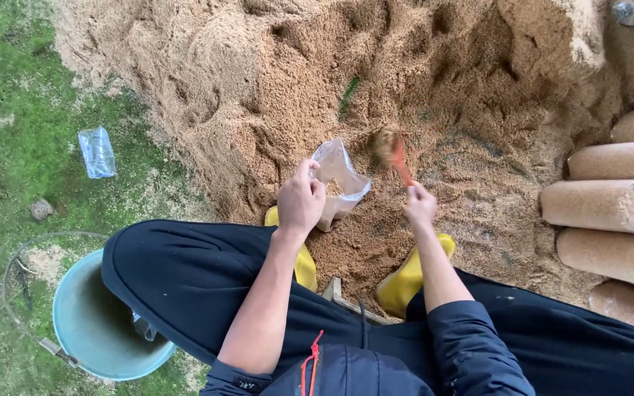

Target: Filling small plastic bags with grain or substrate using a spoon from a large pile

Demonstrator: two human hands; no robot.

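clear bag (339, 183) part-filled, scoop (390, 149) heaped with sawdust

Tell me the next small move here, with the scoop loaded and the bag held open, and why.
Probably swing the right hand left and tip the scoop over the clear bag. The scoop looks heaped with sawdust, and the left hand holds the bag's mouth open beside it, only partly filled.
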